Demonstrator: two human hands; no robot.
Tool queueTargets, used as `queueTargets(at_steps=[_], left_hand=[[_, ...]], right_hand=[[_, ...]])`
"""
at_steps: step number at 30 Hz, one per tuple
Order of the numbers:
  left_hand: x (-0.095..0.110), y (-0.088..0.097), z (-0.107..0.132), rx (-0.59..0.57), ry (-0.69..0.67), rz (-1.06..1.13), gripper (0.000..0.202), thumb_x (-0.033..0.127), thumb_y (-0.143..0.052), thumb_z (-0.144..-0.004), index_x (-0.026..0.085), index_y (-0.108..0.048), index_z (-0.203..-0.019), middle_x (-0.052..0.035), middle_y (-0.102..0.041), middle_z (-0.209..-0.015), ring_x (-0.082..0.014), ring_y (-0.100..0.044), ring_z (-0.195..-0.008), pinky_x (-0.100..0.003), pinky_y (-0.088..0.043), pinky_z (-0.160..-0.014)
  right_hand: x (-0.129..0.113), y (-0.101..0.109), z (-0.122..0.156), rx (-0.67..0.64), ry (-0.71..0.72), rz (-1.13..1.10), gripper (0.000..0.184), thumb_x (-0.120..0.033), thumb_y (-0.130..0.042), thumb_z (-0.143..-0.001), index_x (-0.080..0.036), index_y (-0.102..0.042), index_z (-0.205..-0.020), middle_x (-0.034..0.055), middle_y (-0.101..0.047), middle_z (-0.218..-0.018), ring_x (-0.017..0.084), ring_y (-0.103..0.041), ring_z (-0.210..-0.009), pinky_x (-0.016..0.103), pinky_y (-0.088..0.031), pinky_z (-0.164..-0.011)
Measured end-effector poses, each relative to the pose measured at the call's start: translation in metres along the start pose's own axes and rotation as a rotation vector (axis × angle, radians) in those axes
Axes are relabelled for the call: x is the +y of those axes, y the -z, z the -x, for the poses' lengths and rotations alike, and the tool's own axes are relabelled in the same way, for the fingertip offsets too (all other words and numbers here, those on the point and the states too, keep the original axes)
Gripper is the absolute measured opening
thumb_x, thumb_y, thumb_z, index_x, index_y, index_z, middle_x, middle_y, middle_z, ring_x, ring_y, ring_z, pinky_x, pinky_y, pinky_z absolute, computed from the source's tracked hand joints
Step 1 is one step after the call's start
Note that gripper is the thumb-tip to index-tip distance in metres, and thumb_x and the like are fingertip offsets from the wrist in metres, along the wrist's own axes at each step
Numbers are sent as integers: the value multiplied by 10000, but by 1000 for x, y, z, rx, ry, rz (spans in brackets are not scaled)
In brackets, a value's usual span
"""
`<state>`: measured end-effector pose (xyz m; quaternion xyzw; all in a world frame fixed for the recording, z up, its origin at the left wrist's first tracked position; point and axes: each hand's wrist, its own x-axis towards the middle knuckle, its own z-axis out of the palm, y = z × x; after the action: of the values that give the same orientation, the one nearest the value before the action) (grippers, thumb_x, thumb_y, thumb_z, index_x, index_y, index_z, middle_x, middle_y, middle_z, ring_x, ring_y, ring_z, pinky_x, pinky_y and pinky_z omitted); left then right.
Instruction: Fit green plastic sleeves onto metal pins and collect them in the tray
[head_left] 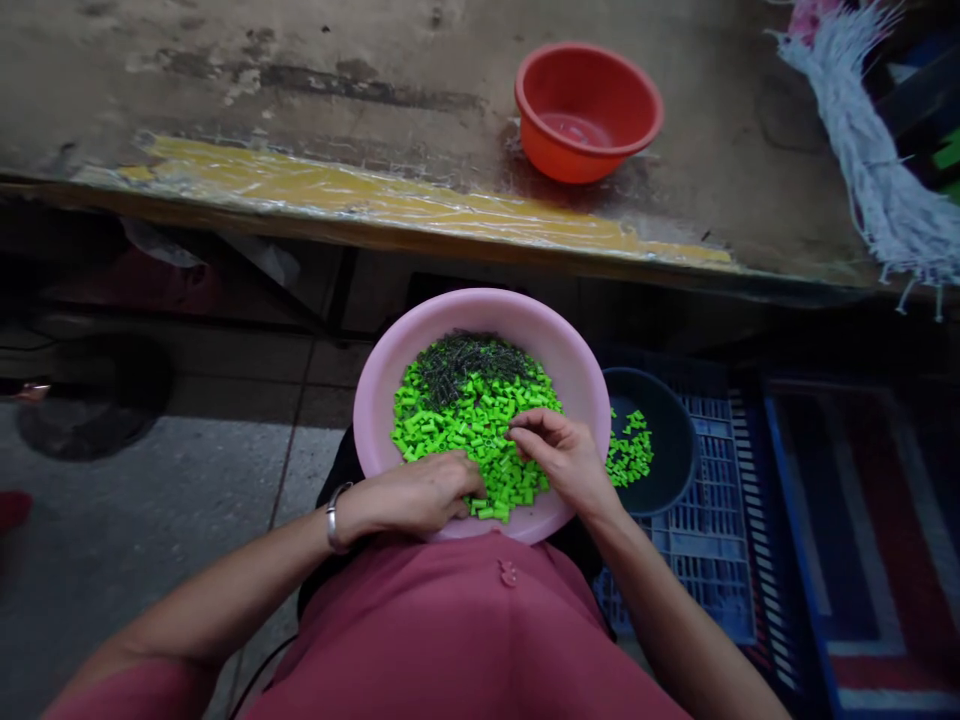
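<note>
A pink basin (373,420) rests on my lap, holding a large heap of short bright green plastic tubes (450,432). On the far side of the heap lies a pile of thin dark metal pins (465,365). My left hand (431,492) reaches over the near left rim, its fingers curled down among the tubes; whatever they grip is hidden. Above the right side of the heap, my right hand (568,462) has thumb and forefinger pinched together. Anything between those fingertips is too small to make out.
A dark bowl (671,470) with more green tubes (630,447) stands at the right on a blue plastic crate (705,560). Ahead is a worn table edge with yellow tape (375,195), bearing a red bowl (581,110) and a bundle of white cords (862,150).
</note>
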<state>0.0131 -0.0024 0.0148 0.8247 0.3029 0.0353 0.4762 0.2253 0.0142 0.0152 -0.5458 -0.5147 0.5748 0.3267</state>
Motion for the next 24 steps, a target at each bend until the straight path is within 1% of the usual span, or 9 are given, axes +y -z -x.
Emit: queueTargets(at_steps=[3, 7, 11, 14, 16, 18, 20, 22, 24], left_hand=[[5, 3, -1, -63, 53, 9, 160, 154, -567, -863, 184, -676, -976, -61, -683, -946, -207, -600, -947, -300, -450, -808], [12, 3, -6, -59, 107, 5, 119, 208, -598, -863, 179, -674, -950, -63, -675, -912, -226, -593, -925, -313, -442, -768], [12, -4, -10, 0, 138, 17, 103, 147, -564, -859, 170, -661, -830, -51, -650, -814, -217, -579, -864, -316, -422, -749], [6, -5, -10, 123, 153, 115, 39, 155, -601, -832, 166, -637, -843, -38, -632, -844, -200, -557, -873, -315, -410, -780], [2, -3, -10, 237, 213, 279, 41, 179, -624, -814, 160, -618, -850, -20, -607, -816, -176, -538, -811, -303, -407, -750], [-1, 1, -10, 325, 255, 556, 113, 202, -627, -808, 159, -617, -912, 0, -587, -792, -149, -521, -756, -281, -408, -707], [-4, 4, -11, 374, 249, 848, 199, 228, -640, -807, 157, -630, -992, 10, -589, -792, -125, -518, -729, -258, -412, -688], [-5, 6, -11, 410, 248, 1106, 243, 265, -686, -791, 149, -650, -1001, 4, -615, -806, -106, -532, -711, -247, -424, -691], [-6, 6, -11, 426, 284, 1332, 271, 299, -753, -749, 134, -660, -943, -9, -643, -796, -96, -555, -672, -245, -446, -683]], right_hand=[[2, 1, 9, 3, -27, -10, 132, -310, -694, -793, -179, -692, -810, -22, -608, -641, 99, -519, -569, 225, -423, -535], [5, -1, 14, 15, -68, -59, 117, -298, -721, -758, -187, -707, -794, -23, -614, -631, 96, -510, -550, 221, -418, -521], [4, -4, 16, -7, -86, -113, 115, -271, -738, -736, -200, -731, -826, -10, -659, -698, 103, -541, -574, 233, -447, -547], [-1, -6, 20, -3, -84, -153, 108, -257, -739, -741, -212, -741, -839, -8, -677, -749, 99, -560, -590, 232, -465, -568], [-3, -6, 24, 14, -88, -171, 97, -253, -742, -750, -217, -743, -840, -11, -678, -746, 95, -566, -596, 222, -464, -571], [-5, -7, 28, 31, -95, -165, 88, -259, -744, -763, -219, -741, -841, -19, -666, -701, 92, -560, -581, 211, -454, -551], [-8, -8, 32, 53, -72, -125, 74, -264, -738, -783, -218, -734, -841, -25, -650, -665, 95, -555, -570, 208, -445, -533], [-11, -10, 34, 86, 20, -36, 48, -252, -716, -816, -215, -720, -848, -19, -659, -696, 110, -581, -615, 223, -466, -565], [-16, -13, 35, 116, 184, 97, 26, -216, -676, -860, -209, -700, -855, -3, -677, -774, 129, -619, -710, 249, -496, -652]])
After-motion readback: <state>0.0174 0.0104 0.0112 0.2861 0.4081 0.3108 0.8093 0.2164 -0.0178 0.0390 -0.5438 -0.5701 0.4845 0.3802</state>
